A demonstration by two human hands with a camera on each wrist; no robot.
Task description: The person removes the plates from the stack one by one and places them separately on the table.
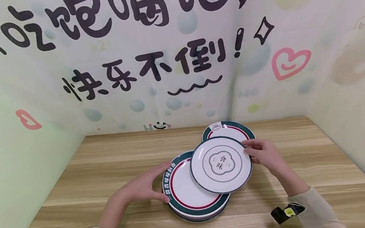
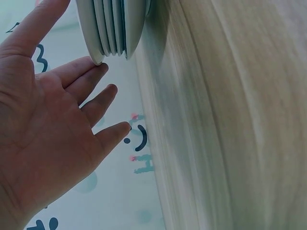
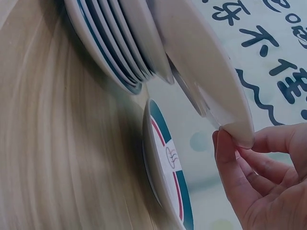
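My right hand pinches the right edge of a white plate with a thin dark rim and a flower-shaped mark in its middle. In the right wrist view that plate is raised at the pinched side and overlaps the stack; whether its far edge touches cannot be told. Below it stands a stack of plates, the top one green-rimmed with a red ring. My left hand touches the left rim of the stack with spread fingers, the stacked edges showing above the fingertips in the left wrist view.
Behind the stack, at the right, another green-rimmed plate lies on the wooden table, partly covered by the held plate. A printed backdrop rises along the table's back edge, with pale side walls at left and right.
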